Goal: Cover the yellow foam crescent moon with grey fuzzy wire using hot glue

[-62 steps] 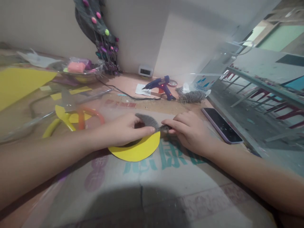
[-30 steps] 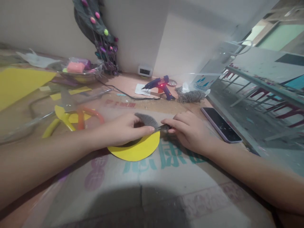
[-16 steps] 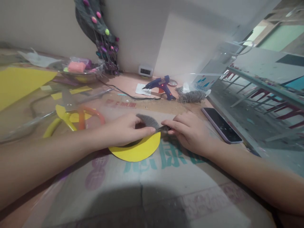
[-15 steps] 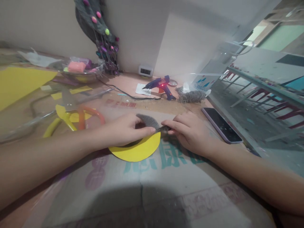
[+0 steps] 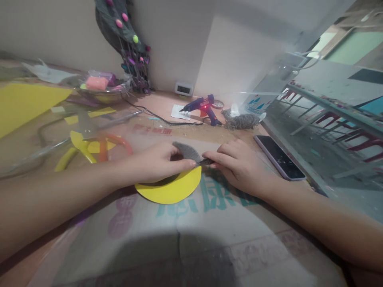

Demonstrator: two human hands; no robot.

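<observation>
A yellow crescent-like card (image 5: 170,193) is partly covered by close turns of grey yarn (image 5: 188,151). My left hand (image 5: 161,159) is closed on the card's wrapped part, thumb pressed near the edge where the grey covering meets the yellow. Just right of it, my right hand (image 5: 235,165) pinches a dark grey bunch of yarn (image 5: 206,162) that runs toward my left thumb. My palm hides part of the card, so its full outline does not show. Both hands rest low over a printed cardboard sheet (image 5: 185,247).
A blue glue gun (image 5: 199,105) with a lit red light stands behind the hands, near a yarn skein (image 5: 242,119). The phone (image 5: 279,157) lies at right. Orange-handled scissors (image 5: 103,147), yellow-handled scissors (image 5: 85,149) and a yellow sheet (image 5: 26,105) are at left.
The yellow card has shifted very slightly to the left, and the right fingers have moved a touch with it. Both hands keep their hold.
</observation>
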